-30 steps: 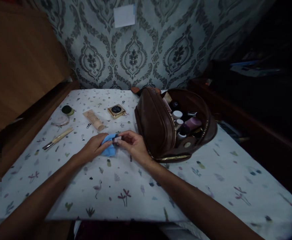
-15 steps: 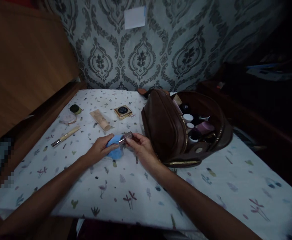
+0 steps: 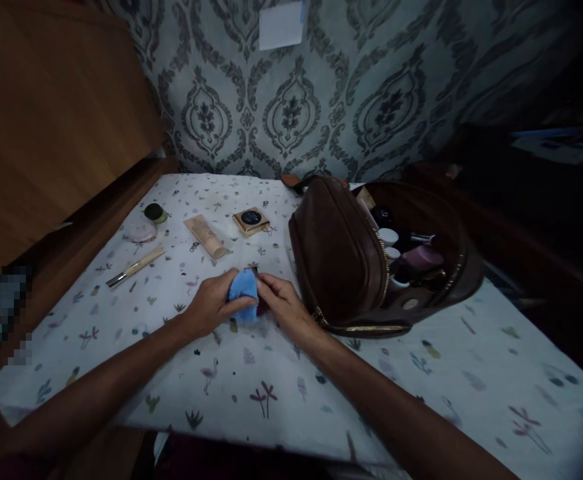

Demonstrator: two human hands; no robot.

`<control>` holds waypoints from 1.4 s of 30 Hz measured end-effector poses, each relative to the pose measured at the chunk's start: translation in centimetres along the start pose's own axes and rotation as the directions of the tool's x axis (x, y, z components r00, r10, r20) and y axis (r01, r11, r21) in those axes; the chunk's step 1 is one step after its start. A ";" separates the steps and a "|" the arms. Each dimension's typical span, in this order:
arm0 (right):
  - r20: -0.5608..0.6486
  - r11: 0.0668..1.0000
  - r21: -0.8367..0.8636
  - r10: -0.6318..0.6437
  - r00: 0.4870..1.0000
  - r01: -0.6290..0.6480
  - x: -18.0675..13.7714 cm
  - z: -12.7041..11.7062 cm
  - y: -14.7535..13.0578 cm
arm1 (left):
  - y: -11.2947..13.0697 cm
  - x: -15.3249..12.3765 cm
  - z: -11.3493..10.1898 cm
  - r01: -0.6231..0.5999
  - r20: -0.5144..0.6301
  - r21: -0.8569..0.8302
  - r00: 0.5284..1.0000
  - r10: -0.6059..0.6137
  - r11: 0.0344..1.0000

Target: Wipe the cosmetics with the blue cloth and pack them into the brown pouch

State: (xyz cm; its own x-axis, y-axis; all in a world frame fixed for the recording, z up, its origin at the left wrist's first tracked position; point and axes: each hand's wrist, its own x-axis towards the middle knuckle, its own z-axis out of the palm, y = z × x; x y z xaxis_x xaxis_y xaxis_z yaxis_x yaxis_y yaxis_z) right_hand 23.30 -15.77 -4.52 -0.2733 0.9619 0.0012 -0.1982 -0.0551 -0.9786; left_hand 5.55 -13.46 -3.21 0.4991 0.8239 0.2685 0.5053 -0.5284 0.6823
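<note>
My left hand (image 3: 214, 305) is closed on a small blue cloth (image 3: 244, 291) just above the patterned tablecloth (image 3: 251, 373). My right hand (image 3: 282, 305) pinches a small metallic tube, its dark tip (image 3: 254, 271) barely showing at the cloth's top edge; the cloth wraps most of it. Both hands meet in the middle of the table, just left of an open brown cosmetics bag (image 3: 341, 260) that holds several bottles and jars.
Laid out at the back left are a beige tube (image 3: 204, 236), a gold square compact (image 3: 251, 221), a makeup brush (image 3: 135, 267), a round pale case (image 3: 142, 231) and a small dark jar (image 3: 154, 213). Wooden furniture stands left, patterned wall behind, dark shelving right.
The metallic tube, exposed to the right of the cloth half a second ago, is now mostly covered by the blue cloth. Both hands stayed together mid-table; the camera view shifted slightly.
</note>
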 end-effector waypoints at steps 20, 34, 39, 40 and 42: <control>0.165 0.996 0.008 0.084 0.983 -0.086 -0.3 0.6 0.0 | -0.8 0.7 -0.4 0.105 -0.083 -0.326 0.987 -0.139 0.939; -0.199 0.970 0.230 -0.030 0.980 0.076 0.6 0.1 0.7 | -0.1 0.5 -0.7 0.226 0.222 -0.481 0.966 -0.132 0.847; -0.223 0.970 0.241 0.021 0.975 0.035 0.6 0.2 0.3 | -0.4 0.6 -0.6 0.214 0.177 -0.563 0.975 -0.136 0.798; -0.240 0.967 0.252 0.037 0.970 0.025 0.6 0.2 0.1 | -0.5 0.6 -0.5 0.199 0.159 -0.563 0.978 -0.131 0.802; -0.283 0.972 0.236 0.063 0.957 0.006 0.6 0.1 0.0 | -0.8 0.6 -0.4 0.182 0.139 -0.564 0.982 -0.124 0.806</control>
State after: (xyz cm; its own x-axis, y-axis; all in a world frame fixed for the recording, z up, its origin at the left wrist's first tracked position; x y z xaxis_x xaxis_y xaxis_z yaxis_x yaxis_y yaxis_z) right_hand 23.03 -15.25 -4.51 -0.0076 0.9929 -0.1191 -0.4162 -0.1114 -0.9024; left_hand 5.11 -12.50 -3.30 0.5256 0.8465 0.0842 0.1009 -0.1603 0.9819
